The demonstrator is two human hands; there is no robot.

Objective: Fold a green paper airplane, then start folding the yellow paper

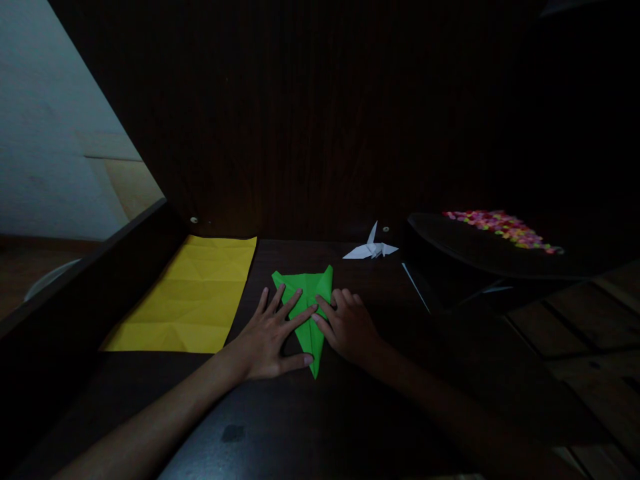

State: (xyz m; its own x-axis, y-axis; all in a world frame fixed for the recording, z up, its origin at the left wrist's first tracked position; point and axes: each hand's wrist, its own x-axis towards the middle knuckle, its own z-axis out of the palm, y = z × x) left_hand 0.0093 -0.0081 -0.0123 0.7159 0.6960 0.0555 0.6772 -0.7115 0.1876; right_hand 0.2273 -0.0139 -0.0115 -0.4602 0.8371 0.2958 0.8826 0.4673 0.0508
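Head view: green paper, folded to a long kite shape, its tip toward the person, lies flat on the dark table. Left hand is spread, fingers pressing its left side. Right hand lies loosely curled, fingertips on its right edge. Creased yellow sheet lies to the left; white paper crane stands behind.

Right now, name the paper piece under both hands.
The green folded paper; left hand and right hand press it. The yellow sheet and white crane lie untouched.
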